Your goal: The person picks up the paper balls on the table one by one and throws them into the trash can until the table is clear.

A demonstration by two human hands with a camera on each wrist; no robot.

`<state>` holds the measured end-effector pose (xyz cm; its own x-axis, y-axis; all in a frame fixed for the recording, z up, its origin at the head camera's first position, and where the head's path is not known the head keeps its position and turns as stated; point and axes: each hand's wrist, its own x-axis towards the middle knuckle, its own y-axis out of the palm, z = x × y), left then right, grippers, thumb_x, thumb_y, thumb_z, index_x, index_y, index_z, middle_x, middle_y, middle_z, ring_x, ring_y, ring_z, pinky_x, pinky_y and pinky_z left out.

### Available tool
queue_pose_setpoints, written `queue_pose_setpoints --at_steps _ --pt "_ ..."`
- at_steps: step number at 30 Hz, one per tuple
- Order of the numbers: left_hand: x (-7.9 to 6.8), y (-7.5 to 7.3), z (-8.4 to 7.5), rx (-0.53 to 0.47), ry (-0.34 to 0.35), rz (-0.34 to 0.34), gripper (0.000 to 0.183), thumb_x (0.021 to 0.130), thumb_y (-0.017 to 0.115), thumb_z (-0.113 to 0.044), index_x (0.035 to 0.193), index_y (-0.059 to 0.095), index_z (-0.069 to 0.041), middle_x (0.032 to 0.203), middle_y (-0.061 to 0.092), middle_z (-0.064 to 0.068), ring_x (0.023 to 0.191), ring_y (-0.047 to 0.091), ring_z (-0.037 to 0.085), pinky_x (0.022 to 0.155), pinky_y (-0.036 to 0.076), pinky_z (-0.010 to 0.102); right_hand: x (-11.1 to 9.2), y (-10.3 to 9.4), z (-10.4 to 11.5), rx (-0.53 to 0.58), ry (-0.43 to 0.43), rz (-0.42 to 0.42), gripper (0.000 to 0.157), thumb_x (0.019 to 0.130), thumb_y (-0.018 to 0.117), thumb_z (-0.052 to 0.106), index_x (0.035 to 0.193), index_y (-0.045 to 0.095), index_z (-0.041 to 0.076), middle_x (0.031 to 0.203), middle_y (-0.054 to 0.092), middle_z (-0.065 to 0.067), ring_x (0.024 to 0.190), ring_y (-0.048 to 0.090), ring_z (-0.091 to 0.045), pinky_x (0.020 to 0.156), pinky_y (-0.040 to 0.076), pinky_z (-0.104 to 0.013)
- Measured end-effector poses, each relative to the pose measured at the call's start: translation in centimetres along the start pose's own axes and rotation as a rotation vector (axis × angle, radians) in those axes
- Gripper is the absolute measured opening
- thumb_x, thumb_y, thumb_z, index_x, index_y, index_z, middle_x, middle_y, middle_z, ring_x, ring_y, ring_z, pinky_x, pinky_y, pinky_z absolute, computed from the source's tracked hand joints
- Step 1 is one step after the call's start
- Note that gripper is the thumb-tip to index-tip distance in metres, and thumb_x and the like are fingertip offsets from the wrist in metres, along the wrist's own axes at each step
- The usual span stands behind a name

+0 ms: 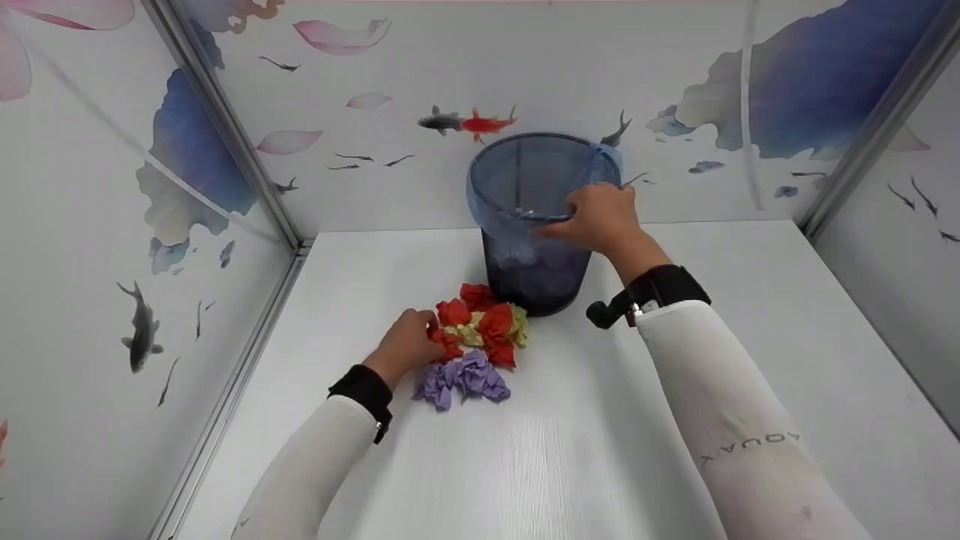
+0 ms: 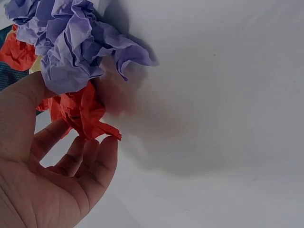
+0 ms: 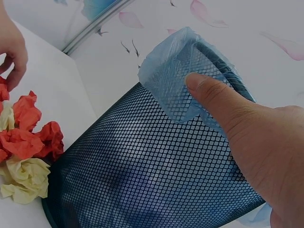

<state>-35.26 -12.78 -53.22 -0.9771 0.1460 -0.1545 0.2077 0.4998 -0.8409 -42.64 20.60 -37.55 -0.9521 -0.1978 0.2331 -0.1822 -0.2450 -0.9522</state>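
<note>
My left hand (image 1: 409, 343) is at the left side of a pile of crumpled paper. Its thumb and curved fingers are around a red crumpled paper (image 2: 80, 111), fingertips touching the paper's edge. A purple crumpled paper (image 2: 71, 42) lies against the thumb; part of the thumb tip is hidden behind it. My right hand (image 1: 604, 217) grips the near right rim of a dark mesh wastebasket (image 1: 525, 281), thumb outside over the blue plastic liner (image 3: 166, 71). The basket stands on the white table behind the pile. Blurred purplish shapes show through its mesh.
More red papers (image 1: 495, 322) and yellow papers (image 3: 26, 178) lie at the basket's foot, with purple papers (image 1: 469, 379) in front. Behind the white table (image 1: 525, 465) rises a printed wall panel (image 1: 405, 195). Metal framing (image 1: 225, 112) runs along the left corner.
</note>
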Motion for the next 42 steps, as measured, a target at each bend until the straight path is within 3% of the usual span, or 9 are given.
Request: queue_pose_setpoints --at_steps 6,12,22,26,35,42 --pt "-0.1 0.2 0.2 -0.058 0.015 -0.006 0.04 0.081 0.087 -0.024 0.106 0.064 -0.003 0.099 0.051 0.011 0.087 0.05 0.022 0.077 0.045 0.035 0.0 -0.1 0.1 0.003 -0.002 -0.002 0.074 0.072 0.066 0.087 0.062 0.049 0.016 0.058 0.044 0.001 0.074 0.057 -0.027 0.1 0.037 -0.069" --pt "0.1 0.7 0.6 -0.051 0.008 -0.003 0.036 0.084 0.083 -0.018 0.11 0.061 -0.007 0.104 0.051 0.01 0.092 0.051 0.021 0.08 0.045 0.034 0.0 0.0 0.2 0.012 -0.001 0.007 0.075 0.071 0.066 0.088 0.064 0.053 0.015 0.06 0.05 0.0 0.078 0.058 -0.028 0.101 0.036 -0.069" --pt "0.2 0.8 1.5 -0.064 0.061 -0.016 0.026 0.083 0.078 -0.007 0.102 0.059 -0.007 0.095 0.05 0.008 0.088 0.049 0.021 0.074 0.041 0.033 0.1 0.0 0.1 0.012 -0.004 0.007 0.075 0.071 0.065 0.089 0.067 0.059 0.014 0.065 0.057 -0.002 0.082 0.059 -0.028 0.099 0.036 -0.067" --pt "0.2 0.7 1.7 -0.064 0.08 -0.021 0.023 0.082 0.077 -0.006 0.099 0.06 -0.007 0.089 0.051 0.006 0.085 0.05 0.021 0.072 0.041 0.033 0.1 0.1 0.0 0.032 0.003 0.0 0.075 0.07 0.066 0.089 0.065 0.057 0.015 0.062 0.055 -0.002 0.079 0.059 -0.027 0.099 0.036 -0.066" --pt "-0.1 0.3 2.0 -0.034 0.11 -0.054 0.022 0.083 0.074 -0.005 0.099 0.06 -0.007 0.095 0.051 0.009 0.089 0.049 0.023 0.077 0.041 0.036 -0.1 0.1 -0.1 0.053 0.007 -0.015 0.076 0.068 0.066 0.09 0.062 0.051 0.016 0.058 0.045 0.001 0.074 0.056 -0.027 0.097 0.036 -0.064" --pt "-0.4 -0.9 2.1 -0.033 0.133 -0.086 0.022 0.083 0.075 -0.006 0.101 0.061 -0.008 0.096 0.051 0.009 0.089 0.048 0.022 0.077 0.041 0.035 -0.1 0.0 -0.1 0.056 0.003 -0.01 0.077 0.067 0.066 0.091 0.062 0.05 0.016 0.058 0.043 0.002 0.072 0.055 -0.026 0.099 0.036 -0.065"
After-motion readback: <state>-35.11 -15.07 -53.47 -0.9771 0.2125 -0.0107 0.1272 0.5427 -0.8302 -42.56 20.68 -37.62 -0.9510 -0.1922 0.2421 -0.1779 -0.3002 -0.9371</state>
